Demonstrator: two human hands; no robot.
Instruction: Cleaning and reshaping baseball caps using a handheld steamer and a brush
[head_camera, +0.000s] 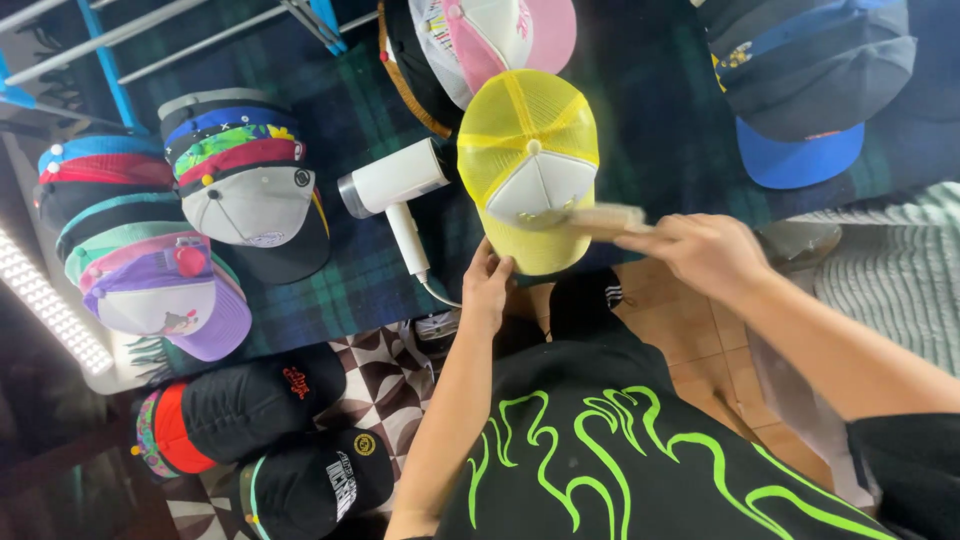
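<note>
While the left hand (487, 285) pinched the yellow cap (528, 165) by its brim over the bench (660, 130), the right hand (705, 252) closed around a wooden brush (598, 219) touching the cap's white front.

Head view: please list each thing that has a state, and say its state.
Yellow cap: held at brim, being brushed.
Brush: gripped, bristles on cap.
Left hand: holding cap brim.
Right hand: closed on brush.
White steamer: lying down, untouched.
Cap stacks: nested, resting.

One yellow cap (527, 165), one brush (600, 218), one white steamer (393, 190).
</note>
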